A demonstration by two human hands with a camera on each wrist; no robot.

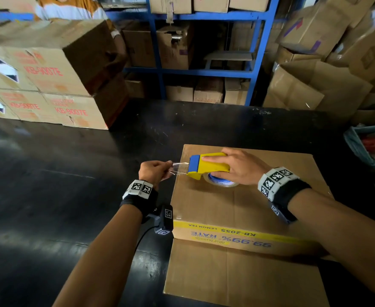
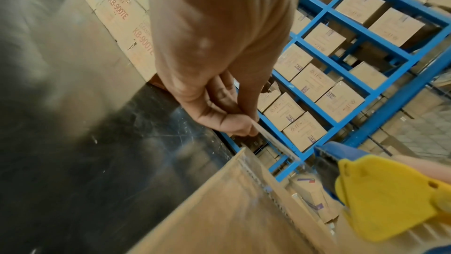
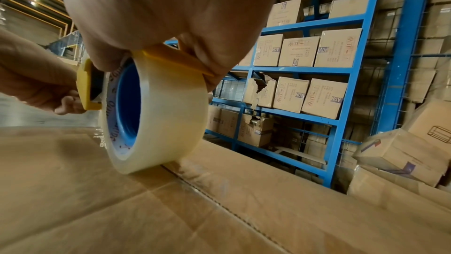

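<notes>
Pinches the free end of the tape (image 1: 178, 169) between thumb and fingertips of the left hand (image 1: 154, 171), the other fingers curled in, just off the edge of the box (image 1: 237, 209) lying to that hand's right. Stretches a short clear strip, taut and off the cardboard, from the pinch rightward to the blue toothed mouth of the dispenser (image 1: 210, 165). Grips the dispenser from above with the right hand (image 1: 239, 166), fingers closed over the yellow shell, with the roll (image 1: 223, 182) standing on edge on the box top directly under the palm. Shows, in the right wrist view, the seam (image 3: 219, 204) running from under the roll back toward the wrist, flaps shut and meeting. Looks bare of tape over most of that run, with a little gloss beside the roll too faint to call. Reads as an early stage of sealing: flaps closed, tape started and drawn out, nothing stuck down as far as can be seen. Leaves to do, by this judgement: fixing the pinched end over the box edge below the left hand, drawing the dispenser along the seam toward the right wrist, pressing the strip flat, and cutting it on the teeth. Rests the box on a dark table (image 1: 71, 178) spreading left of the left hand. Shows stacked cartons (image 1: 38, 74) far beyond that hand and a blue rack (image 1: 204, 72) beyond both.
</notes>
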